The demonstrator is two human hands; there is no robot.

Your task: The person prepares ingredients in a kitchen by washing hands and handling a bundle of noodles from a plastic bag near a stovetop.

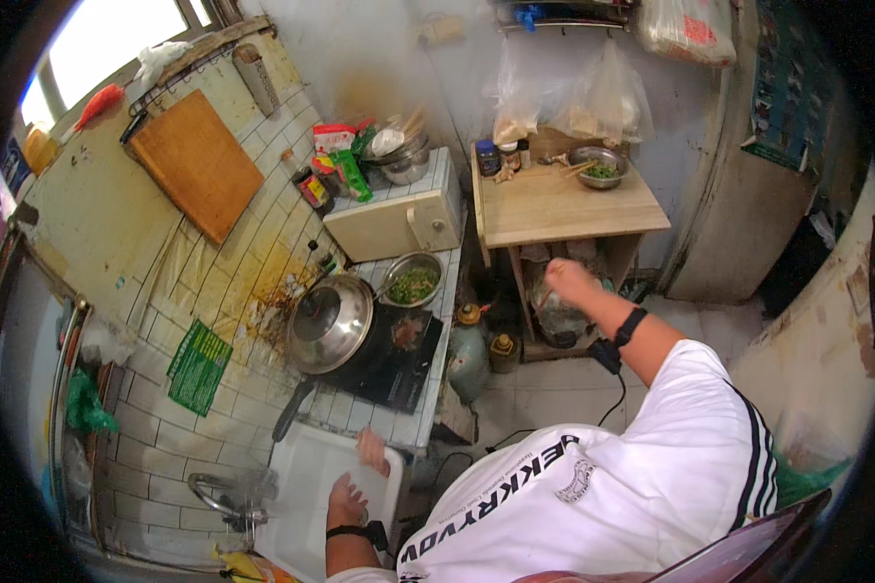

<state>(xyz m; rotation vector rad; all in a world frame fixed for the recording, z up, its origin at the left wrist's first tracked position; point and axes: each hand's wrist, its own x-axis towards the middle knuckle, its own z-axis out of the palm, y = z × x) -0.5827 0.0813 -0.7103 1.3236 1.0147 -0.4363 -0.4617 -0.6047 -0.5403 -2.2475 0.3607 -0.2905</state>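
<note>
Over the white sink [306, 466] hangs my left hand [347, 498], with its fingers loosely curled and apart and nothing seen in it. A blurred, pinkish shape [371, 448] shows at the sink's edge just beyond it; I cannot tell what it is. My right hand [573, 283] is raised in front of the wooden cabinet [572, 215], closed around a thin stick [545, 298], perhaps chopsticks. Left of centre, a lidded wok [329, 324] sits on a black induction cooktop [408, 364]. Beside it stands a metal bowl of chopped greens [413, 286].
Behind the bowl is a white microwave [386, 226] with packets and bowls on top. A second bowl of greens [601, 170] and jars [488, 157] stand on the cabinet. A gas cylinder [469, 357] is on the floor. The wok handle [293, 412] juts towards the faucet [222, 495].
</note>
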